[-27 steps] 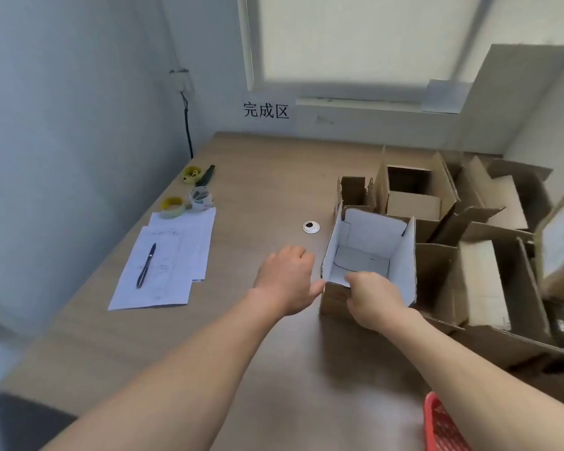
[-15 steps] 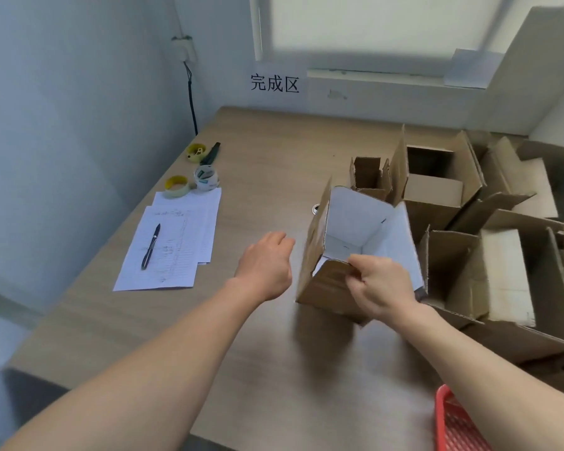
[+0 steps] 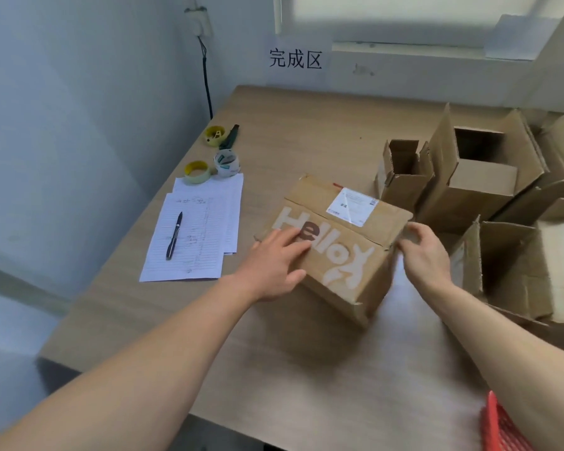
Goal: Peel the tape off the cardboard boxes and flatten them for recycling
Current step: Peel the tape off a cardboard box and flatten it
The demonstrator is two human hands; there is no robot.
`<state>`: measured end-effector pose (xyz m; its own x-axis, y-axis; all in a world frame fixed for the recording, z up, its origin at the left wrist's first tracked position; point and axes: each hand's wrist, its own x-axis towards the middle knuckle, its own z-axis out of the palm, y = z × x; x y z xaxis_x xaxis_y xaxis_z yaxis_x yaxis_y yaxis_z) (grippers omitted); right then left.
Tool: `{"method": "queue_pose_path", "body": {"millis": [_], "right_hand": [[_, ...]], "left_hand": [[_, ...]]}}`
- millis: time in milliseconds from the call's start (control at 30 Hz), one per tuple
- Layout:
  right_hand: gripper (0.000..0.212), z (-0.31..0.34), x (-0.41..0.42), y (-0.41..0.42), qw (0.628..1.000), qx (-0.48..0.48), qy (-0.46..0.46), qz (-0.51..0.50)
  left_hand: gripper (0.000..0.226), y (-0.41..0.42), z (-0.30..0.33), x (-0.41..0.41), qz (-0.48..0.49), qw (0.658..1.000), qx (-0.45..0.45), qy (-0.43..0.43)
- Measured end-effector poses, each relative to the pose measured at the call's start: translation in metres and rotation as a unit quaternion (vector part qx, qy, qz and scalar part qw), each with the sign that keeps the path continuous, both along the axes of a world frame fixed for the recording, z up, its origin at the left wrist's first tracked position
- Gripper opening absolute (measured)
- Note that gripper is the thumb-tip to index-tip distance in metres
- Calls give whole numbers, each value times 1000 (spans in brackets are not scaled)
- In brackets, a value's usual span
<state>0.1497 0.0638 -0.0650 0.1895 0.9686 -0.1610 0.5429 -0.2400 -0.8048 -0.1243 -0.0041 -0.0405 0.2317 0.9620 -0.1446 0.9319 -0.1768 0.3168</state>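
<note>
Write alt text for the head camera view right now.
Two bare hands steady an upside-down "Hello" cardboard box on a wooden table: the left hand presses its top, the right hand pinches its corner. Open boxes stand right; tape rolls and papers left.

Your two arms come into view from the bottom edge, and both are bare as far up as the head camera shows: no sleeve, cuff or glove on either. Your left forearm is long and smooth, with no watch, band or bracelet at the wrist. Your left hand wears no ring that shows. Your right forearm is bare in the same way, and your right hand shows plain fingers with short nails. The picture is too soft to tell any finer marks.
</note>
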Motion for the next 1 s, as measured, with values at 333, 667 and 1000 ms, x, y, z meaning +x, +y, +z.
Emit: {"method": "queue_pose_path", "body": {"millis": [333, 667, 1000], "right_hand": [[18, -18, -21, -21, 977, -100, 180, -56], [31, -16, -14, -5, 959, -111, 261, -15], [17, -15, -19, -12, 974, -129, 175, -63]], "left_hand": [[47, 26, -20, 25, 21, 997, 34, 65], [44, 15, -12, 28, 8, 996, 26, 83], [69, 4, -19, 16, 171, 981, 32, -81]]}}
